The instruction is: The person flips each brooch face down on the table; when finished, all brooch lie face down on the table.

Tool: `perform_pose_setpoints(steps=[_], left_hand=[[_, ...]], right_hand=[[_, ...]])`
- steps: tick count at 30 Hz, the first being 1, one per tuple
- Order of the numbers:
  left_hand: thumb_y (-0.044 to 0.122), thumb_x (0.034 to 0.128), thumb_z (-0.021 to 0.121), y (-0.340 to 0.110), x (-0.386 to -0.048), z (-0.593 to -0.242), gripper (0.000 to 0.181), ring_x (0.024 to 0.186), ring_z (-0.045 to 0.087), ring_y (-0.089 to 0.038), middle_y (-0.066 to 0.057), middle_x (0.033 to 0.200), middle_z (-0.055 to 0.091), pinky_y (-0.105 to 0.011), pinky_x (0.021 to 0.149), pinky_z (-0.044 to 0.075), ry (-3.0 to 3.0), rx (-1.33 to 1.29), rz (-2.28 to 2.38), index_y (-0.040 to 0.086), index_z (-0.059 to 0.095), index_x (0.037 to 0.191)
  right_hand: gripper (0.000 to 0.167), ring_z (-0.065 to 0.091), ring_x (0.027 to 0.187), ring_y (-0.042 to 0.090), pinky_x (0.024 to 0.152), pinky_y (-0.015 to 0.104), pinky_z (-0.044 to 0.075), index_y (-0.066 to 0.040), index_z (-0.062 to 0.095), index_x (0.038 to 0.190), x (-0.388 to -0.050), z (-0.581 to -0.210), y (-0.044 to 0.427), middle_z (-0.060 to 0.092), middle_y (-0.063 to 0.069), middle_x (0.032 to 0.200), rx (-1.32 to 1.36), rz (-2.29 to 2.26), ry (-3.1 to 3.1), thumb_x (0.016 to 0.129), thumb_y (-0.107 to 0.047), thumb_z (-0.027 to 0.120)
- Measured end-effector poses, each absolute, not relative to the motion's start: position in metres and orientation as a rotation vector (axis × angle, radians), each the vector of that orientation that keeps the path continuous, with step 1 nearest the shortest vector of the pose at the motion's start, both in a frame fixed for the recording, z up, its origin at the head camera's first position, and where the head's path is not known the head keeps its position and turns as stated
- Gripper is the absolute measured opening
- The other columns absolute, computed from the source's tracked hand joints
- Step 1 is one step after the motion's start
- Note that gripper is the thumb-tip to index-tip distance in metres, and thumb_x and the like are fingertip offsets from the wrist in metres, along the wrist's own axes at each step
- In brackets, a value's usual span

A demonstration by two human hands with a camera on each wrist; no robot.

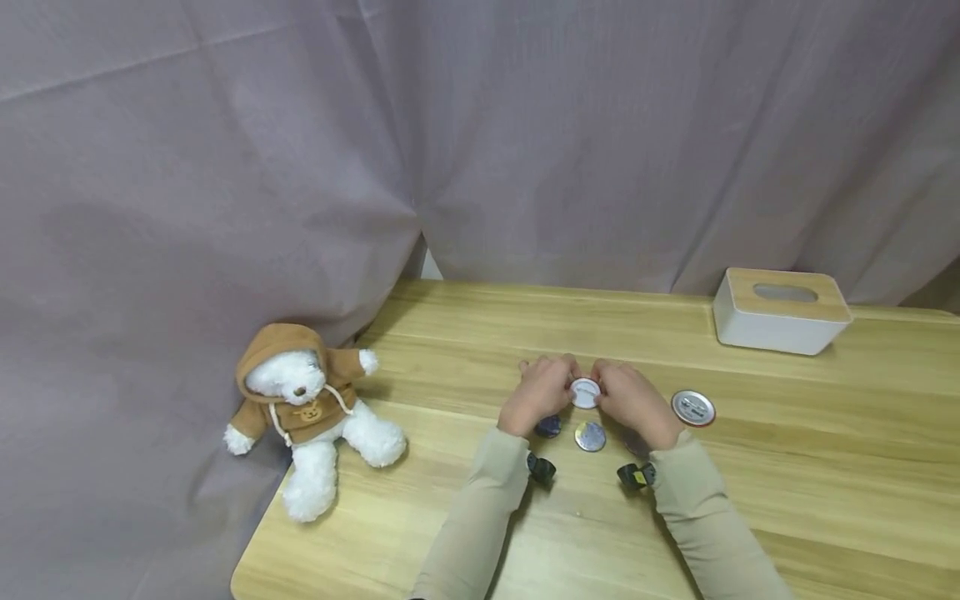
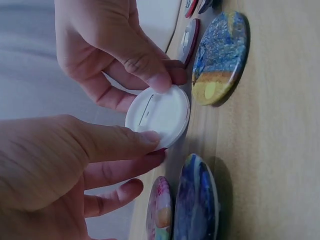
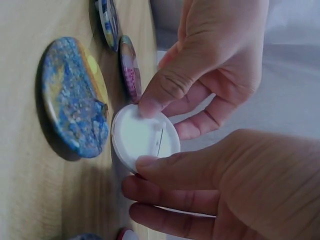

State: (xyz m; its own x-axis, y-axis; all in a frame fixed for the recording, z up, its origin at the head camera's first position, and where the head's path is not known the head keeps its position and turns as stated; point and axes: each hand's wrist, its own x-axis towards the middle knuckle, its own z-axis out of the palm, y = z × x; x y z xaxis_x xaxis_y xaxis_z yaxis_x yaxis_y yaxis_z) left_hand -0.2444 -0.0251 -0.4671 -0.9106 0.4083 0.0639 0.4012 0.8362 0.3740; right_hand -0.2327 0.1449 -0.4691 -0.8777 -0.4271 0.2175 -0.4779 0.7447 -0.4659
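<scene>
Between both hands is a round pin badge (image 1: 585, 393), its white back with a pin bar facing up. My left hand (image 1: 538, 395) pinches its left edge, thumb on the white back in the left wrist view. My right hand (image 1: 636, 402) pinches the opposite edge, thumb (image 3: 172, 167) also on the back. Just nearer than the held badge lies a blue and yellow painted badge (image 2: 220, 60). A dark blue badge (image 2: 196, 200) and a pink patterned badge (image 2: 159, 210) lie by the left hand. Another badge (image 1: 636, 442) is partly hidden beneath the right wrist.
A badge (image 1: 693, 407) lies pin side up right of the right hand. On the left of the wooden table (image 1: 825, 467) sits a white teddy bear (image 1: 311, 408) in a brown hoodie. A tissue box (image 1: 780, 310) stands at the back right, before a grey curtain (image 1: 570, 150).
</scene>
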Motion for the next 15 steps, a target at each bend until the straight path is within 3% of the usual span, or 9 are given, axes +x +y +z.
perform_pose_setpoints(steps=[5,15], left_hand=[[0.013,0.0864,0.078,-0.0248,-0.2432,-0.4672,0.021,0.094,0.057,-0.018,0.008,0.089,0.069,-0.045,0.088,0.035,3.000,0.659,0.554,0.018,0.071,0.105],[0.028,0.0860,0.081,-0.0239,-0.2441,-0.4694,0.025,0.113,0.051,-0.025,0.001,0.117,0.066,-0.049,0.091,0.037,2.995,0.615,0.434,0.024,0.074,0.110]], right_hand=[[0.020,0.051,0.065,0.024,0.059,0.043,0.043,-0.005,0.059,0.080,-0.2332,-0.4698,0.1436,0.052,0.001,0.068,0.678,0.743,-2.881,0.071,0.007,0.073],[0.014,0.052,0.086,0.040,0.071,0.056,0.041,-0.005,0.067,0.082,-0.2337,-0.4658,0.1390,0.059,0.014,0.086,0.592,0.604,-3.015,0.073,-0.002,0.077]])
